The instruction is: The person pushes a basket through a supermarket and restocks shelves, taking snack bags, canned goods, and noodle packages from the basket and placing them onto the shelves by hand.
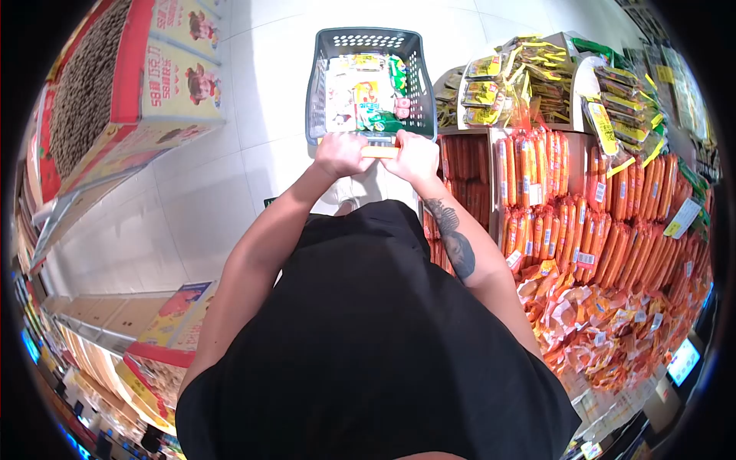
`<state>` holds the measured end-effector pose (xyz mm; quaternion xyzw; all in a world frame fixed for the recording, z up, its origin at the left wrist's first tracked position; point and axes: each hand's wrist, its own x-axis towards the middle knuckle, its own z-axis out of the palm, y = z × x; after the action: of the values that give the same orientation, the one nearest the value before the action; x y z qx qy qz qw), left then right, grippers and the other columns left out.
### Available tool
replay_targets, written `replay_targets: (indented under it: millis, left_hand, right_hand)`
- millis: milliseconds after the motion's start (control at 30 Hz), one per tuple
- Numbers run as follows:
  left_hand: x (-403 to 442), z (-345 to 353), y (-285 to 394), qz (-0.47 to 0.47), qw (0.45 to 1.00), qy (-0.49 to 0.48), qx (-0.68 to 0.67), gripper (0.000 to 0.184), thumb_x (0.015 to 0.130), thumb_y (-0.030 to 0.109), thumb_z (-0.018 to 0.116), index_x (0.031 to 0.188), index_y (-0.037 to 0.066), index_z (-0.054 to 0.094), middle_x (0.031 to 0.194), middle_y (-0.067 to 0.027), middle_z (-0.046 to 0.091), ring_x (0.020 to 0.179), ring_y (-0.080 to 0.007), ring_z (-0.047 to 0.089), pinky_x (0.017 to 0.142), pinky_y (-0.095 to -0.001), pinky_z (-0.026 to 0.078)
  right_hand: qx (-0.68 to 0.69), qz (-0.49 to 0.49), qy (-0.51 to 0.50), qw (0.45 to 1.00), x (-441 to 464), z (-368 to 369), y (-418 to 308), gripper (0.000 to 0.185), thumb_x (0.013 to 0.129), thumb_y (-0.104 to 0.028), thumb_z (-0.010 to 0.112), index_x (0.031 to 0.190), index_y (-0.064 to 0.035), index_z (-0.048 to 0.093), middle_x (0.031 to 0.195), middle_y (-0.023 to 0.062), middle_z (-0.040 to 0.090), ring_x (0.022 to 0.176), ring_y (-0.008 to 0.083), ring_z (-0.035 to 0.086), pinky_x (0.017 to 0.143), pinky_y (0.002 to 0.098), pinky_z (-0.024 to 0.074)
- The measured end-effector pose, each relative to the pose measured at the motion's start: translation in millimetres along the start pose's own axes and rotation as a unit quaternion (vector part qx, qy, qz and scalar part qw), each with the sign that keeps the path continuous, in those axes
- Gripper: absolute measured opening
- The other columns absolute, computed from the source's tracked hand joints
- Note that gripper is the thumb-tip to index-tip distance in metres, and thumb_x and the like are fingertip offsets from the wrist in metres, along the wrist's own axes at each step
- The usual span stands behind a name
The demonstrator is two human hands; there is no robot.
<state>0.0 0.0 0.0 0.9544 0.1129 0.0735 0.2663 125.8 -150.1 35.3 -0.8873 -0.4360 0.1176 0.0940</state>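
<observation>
Orange handle [379,152] inside curled fingers [356,147]

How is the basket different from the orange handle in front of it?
Colour: the basket is dark grey with holes in its sides, while the handle is orange, with no holes showing.
Shape: the basket is big and open-topped; the handle looks like a narrow bar.
Use now: the basket holds packets, but the handle is held by the left grip and right grip.
Both are in front of the person.
</observation>
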Motion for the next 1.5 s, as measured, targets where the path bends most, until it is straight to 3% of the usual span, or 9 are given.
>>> replay_targets:
  millis: [67,100,333,633,967,1167,1333,1433,1500]
  left_hand:
    - [9.0,7.5,6.1,0.068,0.992,0.101,-0.028,0.026,0.067,0.034,0.076,0.064,0.012,0.063,0.06,-0.0083,0.064,0.054,-0.0285,0.065,0.052,-0.0395,0.054]
    - [9.3,-21.0,-35.3,0.069,0.995,0.075,-0.002,0.026,0.067,0.034,0.076,0.064,0.012,0.063,0.06,-0.0083,0.064,0.054,-0.0285,0.065,0.052,-0.0395,0.054]
    - [69.1,-21.3,-57.0,0.118,0.987,0.109,-0.012,0.024,0.066,0.029,0.075,0.059,0.011,0.06,0.055,-0.007,0.06,0.05,-0.0278,0.063,0.049,-0.0401,0.053]
    - [149.3,-53.9,-100.0,0.094,0.992,-0.079,0.02,0.022,0.068,0.034,0.071,0.07,0.013,0.064,0.064,-0.0082,0.066,0.058,-0.0296,0.066,0.056,-0.0417,0.055]
    - [251.4,-71.4,-140.7,0.15,0.975,-0.163,0.023,0.03,0.072,0.039,0.069,0.08,0.01,0.069,0.065,-0.0119,0.066,0.059,-0.0322,0.066,0.059,-0.0436,0.056]
    - [308.2,-84.7,-152.8,0.194,0.957,-0.209,0.045,0.041,0.072,0.037,0.07,0.105,0.013,0.073,0.071,-0.0108,0.069,0.065,-0.0292,0.069,0.064,-0.0412,0.058]
    - [363.2,-80.6,-167.9,0.224,0.95,-0.207,0.07,0.035,0.072,0.038,0.071,0.097,0.013,0.074,0.065,-0.0114,0.067,0.061,-0.0294,0.068,0.061,-0.0412,0.057]
    - [393.3,-73.0,-181.7,0.23,0.949,-0.199,0.081,0.03,0.072,0.04,0.071,0.083,0.012,0.072,0.059,-0.0114,0.064,0.057,-0.0304,0.066,0.058,-0.0421,0.056]
    - [412.3,-69.8,-183.8,0.251,0.955,-0.151,0.044,0.031,0.072,0.036,0.074,0.067,0.009,0.061,0.055,-0.0134,0.059,0.053,-0.0334,0.063,0.053,-0.0432,0.052]
  right_hand:
    - [-0.015,0.004,0.026,1.0,-2.4,-5.9,9.8,0.043,0.063,-0.049,0.075,0.078,-0.0103,0.064,0.074,0.0095,0.068,0.068,0.0267,0.068,0.067,0.04,0.054]
    - [0.021,0.009,0.028,0.999,27.4,14.1,-23.1,0.043,0.063,-0.049,0.075,0.078,-0.0103,0.064,0.074,0.0095,0.068,0.068,0.0267,0.068,0.067,0.04,0.054]
    - [0.038,-0.006,0.102,0.994,70.9,4.0,-5.6,0.038,0.063,-0.044,0.078,0.072,-0.0121,0.059,0.067,0.0094,0.063,0.064,0.0281,0.067,0.057,0.0399,0.0527]
    - [0.101,0.011,0.106,0.989,139.2,-6.9,-9.3,0.03,0.065,-0.034,0.072,0.077,-0.0086,0.063,0.07,0.0103,0.066,0.065,0.0274,0.067,0.063,0.0397,0.0549]
    - [0.25,0.01,0.192,0.949,204.5,-28.4,13.9,0.036,0.067,-0.034,0.073,0.085,-0.0043,0.062,0.072,0.0113,0.063,0.066,0.0285,0.066,0.06,0.0409,0.0521]
    - [0.251,0.039,0.124,0.959,241.8,-36.1,23.7,0.039,0.071,-0.038,0.071,0.087,-0.0039,0.06,0.077,0.013,0.066,0.071,0.0288,0.068,0.063,0.0421,0.0541]
    - [0.245,0.061,0.212,0.944,281.3,-37.6,36.1,0.036,0.069,-0.031,0.07,0.087,-0.0015,0.064,0.067,0.0141,0.064,0.062,0.0306,0.066,0.059,0.0415,0.0534]
    - [0.215,0.083,0.167,0.959,310.2,-32.6,46.6,0.031,0.068,-0.028,0.069,0.085,-0.0028,0.064,0.064,0.0131,0.064,0.057,0.0302,0.065,0.056,0.0417,0.0526]
    - [0.215,0.124,0.096,0.964,329.5,-29.6,52.9,0.024,0.072,-0.028,0.067,0.081,-0.0059,0.063,0.067,0.0125,0.065,0.066,0.0294,0.068,0.06,0.0434,0.054]
